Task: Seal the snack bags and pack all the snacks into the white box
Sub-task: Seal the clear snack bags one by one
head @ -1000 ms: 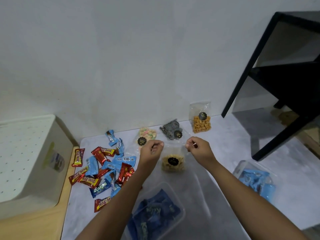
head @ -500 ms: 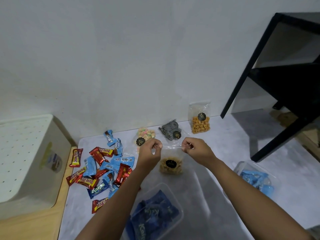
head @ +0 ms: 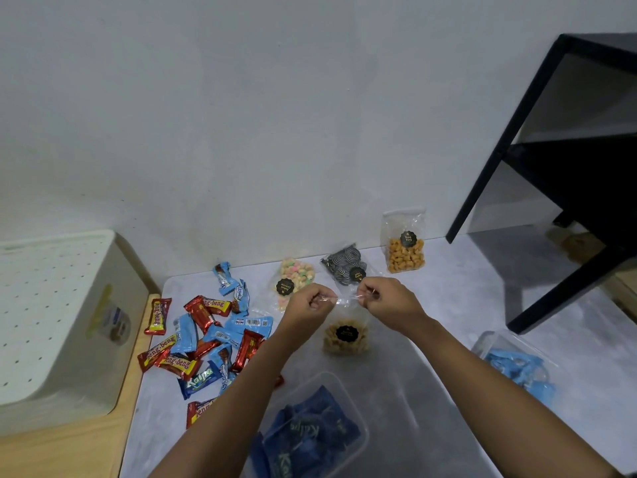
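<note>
A clear snack bag of pale yellow crackers (head: 345, 336) with a black round label stands on the grey mat. My left hand (head: 310, 305) and my right hand (head: 386, 300) pinch its top edge from both sides, close together. Behind them lie a bag of pastel puffs (head: 293, 276), a bag of black-and-white spiral snacks (head: 344, 265) and an upright bag of orange snacks (head: 405, 251). Several red and blue wrapped bars (head: 203, 339) are scattered to the left. The white box (head: 62, 322) with a perforated lid stands at far left.
A clear tub holding blue wrappers (head: 310, 436) sits near me between my forearms. Another clear tub with blue packs (head: 517, 365) lies at right. A black table frame (head: 551, 188) stands at the right rear. The wall runs just behind the bags.
My two hands have drawn closer together along the top edge of the cracker bag, which stays in place.
</note>
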The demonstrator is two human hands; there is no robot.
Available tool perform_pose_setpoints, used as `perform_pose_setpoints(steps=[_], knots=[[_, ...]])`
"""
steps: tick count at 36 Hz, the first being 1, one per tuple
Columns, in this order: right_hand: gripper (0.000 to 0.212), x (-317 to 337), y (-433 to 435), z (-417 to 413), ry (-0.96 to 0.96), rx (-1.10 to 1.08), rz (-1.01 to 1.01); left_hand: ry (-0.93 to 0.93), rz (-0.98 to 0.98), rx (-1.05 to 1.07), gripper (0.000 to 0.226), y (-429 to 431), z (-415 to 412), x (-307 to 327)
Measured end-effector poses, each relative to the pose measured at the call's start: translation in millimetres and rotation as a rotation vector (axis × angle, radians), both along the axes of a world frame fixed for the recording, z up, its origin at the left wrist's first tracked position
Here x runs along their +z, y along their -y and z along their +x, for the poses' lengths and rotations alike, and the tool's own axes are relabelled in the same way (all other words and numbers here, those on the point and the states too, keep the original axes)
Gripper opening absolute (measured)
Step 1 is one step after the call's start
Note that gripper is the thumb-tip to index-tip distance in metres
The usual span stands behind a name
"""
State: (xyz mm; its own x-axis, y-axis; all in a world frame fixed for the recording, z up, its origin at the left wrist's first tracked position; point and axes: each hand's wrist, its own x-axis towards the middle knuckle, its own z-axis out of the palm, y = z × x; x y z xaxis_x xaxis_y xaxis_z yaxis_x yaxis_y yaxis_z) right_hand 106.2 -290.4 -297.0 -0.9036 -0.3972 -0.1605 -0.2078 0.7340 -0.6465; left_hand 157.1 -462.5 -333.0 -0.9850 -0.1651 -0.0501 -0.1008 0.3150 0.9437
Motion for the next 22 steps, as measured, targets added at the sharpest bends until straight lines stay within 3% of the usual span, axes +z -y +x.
perform_pose_setpoints(steps=[4, 12, 22], knots=[[0.002, 0, 1, 0, 0.020, 0.010, -0.020, -0.039, -0.050, 0.049, 0.010, -2, -2, 0], [0.014, 3, 10, 3, -0.024, 0.059, 0.036, -0.061, -0.129, 0.016, 0.014, -7, -4, 3], [0.008, 1, 6, 6, -0.011, 0.065, -0.015, -0.030, -0.041, 0.015, 0.008, 0, 2, 5]])
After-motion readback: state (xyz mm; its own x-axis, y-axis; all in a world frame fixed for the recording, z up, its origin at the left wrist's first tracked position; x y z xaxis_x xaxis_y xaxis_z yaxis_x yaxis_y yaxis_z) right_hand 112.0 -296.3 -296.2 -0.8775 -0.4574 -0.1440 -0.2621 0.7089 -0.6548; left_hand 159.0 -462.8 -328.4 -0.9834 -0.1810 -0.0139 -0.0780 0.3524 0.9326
